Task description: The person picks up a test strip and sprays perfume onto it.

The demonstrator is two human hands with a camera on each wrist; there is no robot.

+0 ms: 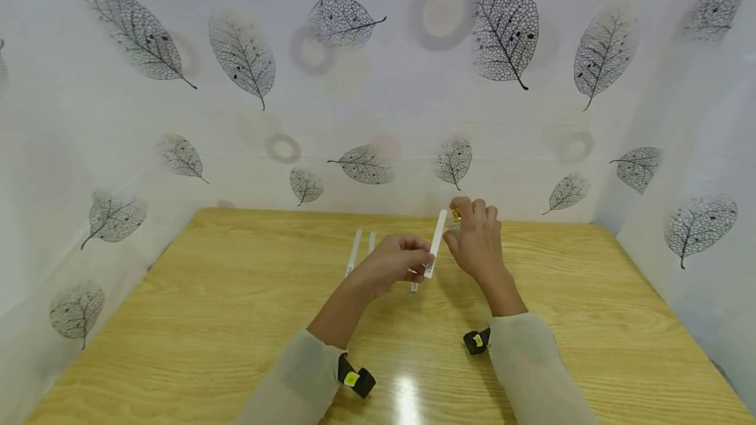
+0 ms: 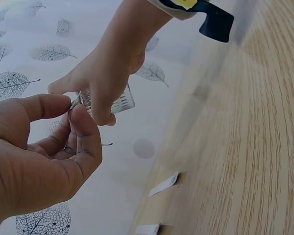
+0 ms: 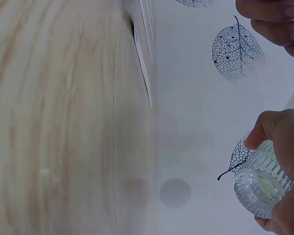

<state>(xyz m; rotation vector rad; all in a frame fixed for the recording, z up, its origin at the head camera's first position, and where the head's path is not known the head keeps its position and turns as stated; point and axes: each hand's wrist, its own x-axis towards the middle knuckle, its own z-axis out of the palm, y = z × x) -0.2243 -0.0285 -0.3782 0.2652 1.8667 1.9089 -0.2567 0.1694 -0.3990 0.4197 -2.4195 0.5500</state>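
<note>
Left of your hands, two white paper strips [image 1: 354,251] lie toward the table's [image 1: 236,320] far edge. Your left hand [image 1: 392,261] pinches a raised strip [image 1: 438,238] by its lower end — keep your fingertips low so its upper length stays bare. Your right hand [image 1: 477,241] grips the ribbed glass bottle [image 3: 262,183], gold top [image 1: 457,214] just beside that strip — steady both, avoiding contact.

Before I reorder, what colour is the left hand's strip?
The strip is mostly white, clearest in head view.
</note>
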